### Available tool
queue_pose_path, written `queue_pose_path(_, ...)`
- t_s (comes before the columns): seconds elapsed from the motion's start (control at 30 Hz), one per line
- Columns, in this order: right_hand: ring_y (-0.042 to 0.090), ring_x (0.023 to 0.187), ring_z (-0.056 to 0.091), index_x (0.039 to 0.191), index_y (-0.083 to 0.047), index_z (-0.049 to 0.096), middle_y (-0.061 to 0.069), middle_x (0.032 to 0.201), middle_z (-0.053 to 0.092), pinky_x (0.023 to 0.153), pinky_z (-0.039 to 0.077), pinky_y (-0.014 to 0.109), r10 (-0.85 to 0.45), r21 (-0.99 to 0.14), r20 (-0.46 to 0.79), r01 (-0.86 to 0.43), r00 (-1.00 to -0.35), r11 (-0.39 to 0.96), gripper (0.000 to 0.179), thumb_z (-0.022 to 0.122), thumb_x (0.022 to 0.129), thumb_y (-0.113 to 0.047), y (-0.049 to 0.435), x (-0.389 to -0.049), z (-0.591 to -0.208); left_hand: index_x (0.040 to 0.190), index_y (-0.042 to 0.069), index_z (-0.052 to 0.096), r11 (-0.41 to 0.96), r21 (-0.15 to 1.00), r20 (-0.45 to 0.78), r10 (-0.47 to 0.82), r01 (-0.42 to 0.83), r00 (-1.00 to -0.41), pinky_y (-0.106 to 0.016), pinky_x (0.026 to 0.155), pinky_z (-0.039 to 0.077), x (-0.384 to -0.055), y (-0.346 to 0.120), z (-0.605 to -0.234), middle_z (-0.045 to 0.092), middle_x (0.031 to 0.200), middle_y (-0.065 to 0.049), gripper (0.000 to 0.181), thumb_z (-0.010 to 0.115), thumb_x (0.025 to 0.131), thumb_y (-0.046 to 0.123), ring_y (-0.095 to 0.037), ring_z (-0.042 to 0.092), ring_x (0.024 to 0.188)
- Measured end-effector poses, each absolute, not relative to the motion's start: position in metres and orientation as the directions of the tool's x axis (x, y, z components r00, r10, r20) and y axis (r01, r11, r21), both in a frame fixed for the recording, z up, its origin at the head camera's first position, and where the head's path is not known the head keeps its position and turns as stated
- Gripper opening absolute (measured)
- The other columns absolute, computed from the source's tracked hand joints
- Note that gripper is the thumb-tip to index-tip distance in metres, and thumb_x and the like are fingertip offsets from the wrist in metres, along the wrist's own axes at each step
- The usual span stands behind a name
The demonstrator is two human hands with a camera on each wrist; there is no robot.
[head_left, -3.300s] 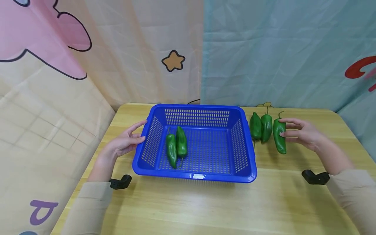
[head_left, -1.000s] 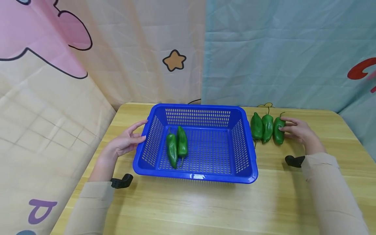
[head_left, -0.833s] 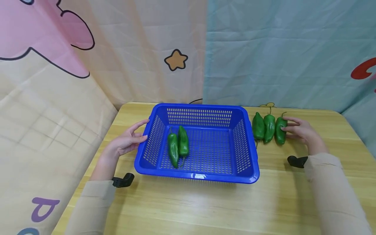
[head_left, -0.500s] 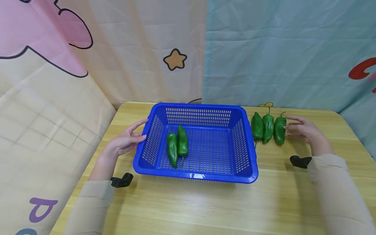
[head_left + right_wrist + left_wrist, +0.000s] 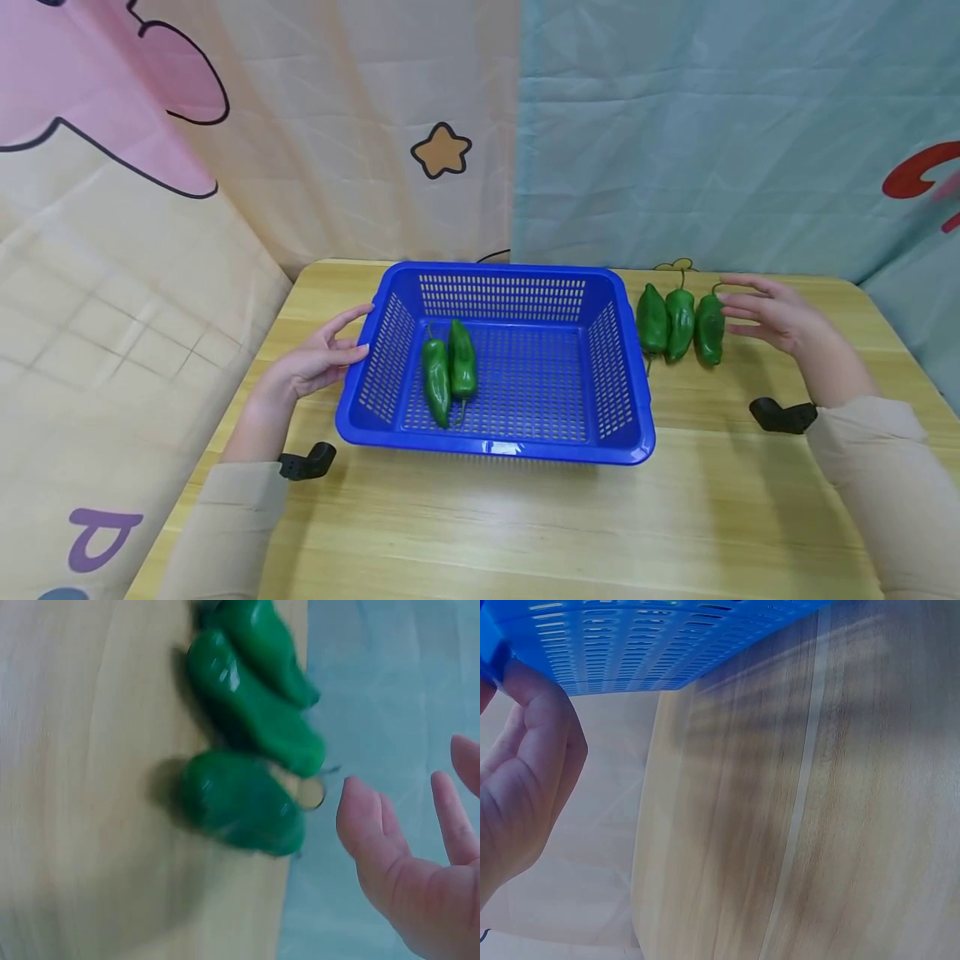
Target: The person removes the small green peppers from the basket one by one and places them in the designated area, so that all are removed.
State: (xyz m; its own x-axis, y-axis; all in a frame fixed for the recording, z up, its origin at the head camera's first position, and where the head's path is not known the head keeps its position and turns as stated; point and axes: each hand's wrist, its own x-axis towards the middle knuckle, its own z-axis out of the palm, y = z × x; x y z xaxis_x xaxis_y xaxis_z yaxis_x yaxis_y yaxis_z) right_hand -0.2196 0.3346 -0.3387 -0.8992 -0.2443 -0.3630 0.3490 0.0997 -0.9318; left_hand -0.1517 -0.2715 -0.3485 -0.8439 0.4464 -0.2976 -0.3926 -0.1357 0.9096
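Note:
A blue plastic basket (image 5: 495, 451) with slotted walls stands on the table. Two green peppers (image 5: 437, 382) lie side by side in its left half. My left hand (image 5: 318, 362) holds the basket's left rim, thumb and fingers at the edge; in the left wrist view the thumb (image 5: 536, 690) meets the rim. To the right of the basket, three more green peppers (image 5: 680, 325) lie in a row, stems mostly pointing away. My right hand (image 5: 776, 315) is beside the rightmost pepper (image 5: 240, 802), fingers spread and holding nothing; the right wrist view shows a gap between them.
The wooden table (image 5: 480, 533) runs up to a patterned cloth backdrop (image 5: 637, 125) behind. Another light cloth (image 5: 112, 317) borders the left side. Each wrist wears a black camera mount (image 5: 783, 415).
My right hand has set the pepper it held against the other two, let go of it and drawn back to the right. The left hand and basket have stayed in place.

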Motion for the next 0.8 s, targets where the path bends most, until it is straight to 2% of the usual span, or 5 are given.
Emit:
queue_pose_path(0.17,0.002,0.095,0.056,0.118,-0.033,0.050,0.007,0.143,0.017,0.079,0.052,0.025,-0.283,-0.941,-0.337,0.320,-0.898,0.106,0.029,0.053,0.096,-0.014,0.317,-0.215,-0.322,0.150,0.016,0.005,-0.130,0.911,-0.300,0.440,-0.391,-0.846,-0.034,0.076,0.055,-0.151,-0.270,-0.349,0.067,0.098,-0.010,0.074,0.050,0.094,-0.003,-0.021,0.067,0.085)
queue_pose_path(0.23,0.003,0.096,0.055,0.121,-0.032,0.048,0.012,0.149,0.007,0.080,0.052,0.025,-0.294,-0.940,-0.341,0.318,-0.893,0.124,0.031,0.053,0.096,-0.015,0.309,-0.213,-0.316,0.150,0.016,0.005,-0.129,0.910,-0.304,0.437,-0.393,-0.847,-0.034,0.076,0.055,-0.151,-0.271,-0.349,0.067,0.098,-0.010,0.074,0.049,0.094,-0.003,-0.021,0.067,0.084)
queue_pose_path(0.3,0.003,0.098,0.054,0.124,-0.031,0.045,0.014,0.150,0.004,0.081,0.051,0.025,-0.304,-0.939,-0.342,0.307,-0.889,0.155,0.034,0.054,0.096,-0.017,0.301,-0.211,-0.311,0.150,0.016,0.005,-0.127,0.911,-0.305,0.435,-0.393,-0.847,-0.034,0.075,0.055,-0.151,-0.271,-0.348,0.067,0.098,-0.010,0.074,0.049,0.094,-0.003,-0.021,0.067,0.084)
queue_pose_path(0.5,0.007,0.098,0.056,0.128,-0.024,0.043,0.004,0.134,0.030,0.080,0.053,0.028,-0.357,-0.944,-0.328,0.307,-0.874,0.116,0.038,0.055,0.094,-0.012,0.280,-0.205,-0.301,0.150,0.017,0.006,-0.129,0.907,-0.312,0.433,-0.400,-0.846,-0.035,0.076,0.055,-0.151,-0.273,-0.347,0.066,0.099,-0.010,0.073,0.049,0.094,-0.003,-0.022,0.067,0.086)
queue_pose_path(0.8,0.012,0.097,0.057,0.119,-0.023,0.052,-0.003,0.113,0.052,0.079,0.053,0.029,-0.396,-0.955,-0.293,0.290,-0.870,0.068,0.029,0.054,0.094,-0.007,0.256,-0.196,-0.289,0.149,0.019,0.007,-0.140,0.899,-0.316,0.446,-0.414,-0.837,-0.036,0.077,0.055,-0.154,-0.272,-0.349,0.065,0.101,-0.012,0.072,0.049,0.094,-0.003,-0.023,0.067,0.087)
